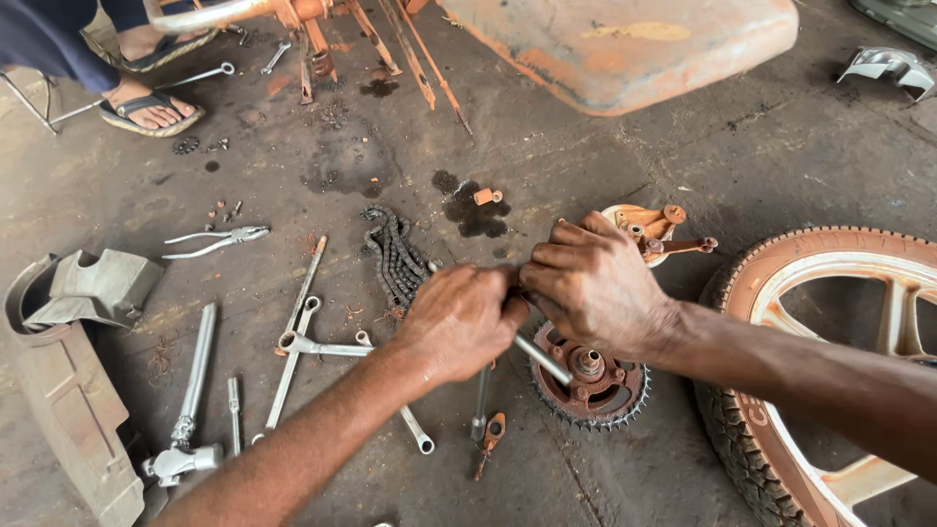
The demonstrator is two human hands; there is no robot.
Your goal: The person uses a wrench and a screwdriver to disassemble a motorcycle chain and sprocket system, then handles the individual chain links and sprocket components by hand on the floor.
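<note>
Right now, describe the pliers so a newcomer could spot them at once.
Start at the grey curved metal cover on the floor at the left edge. Just up and right of it lie the pliers, apart from the long spanners nearer the left hand. Only they have two thin handles spread open.

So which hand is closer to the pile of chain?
Left. The left hand sits just right of the chain, nearly touching it. The right hand is farther right, above the rusty sprocket.
</note>
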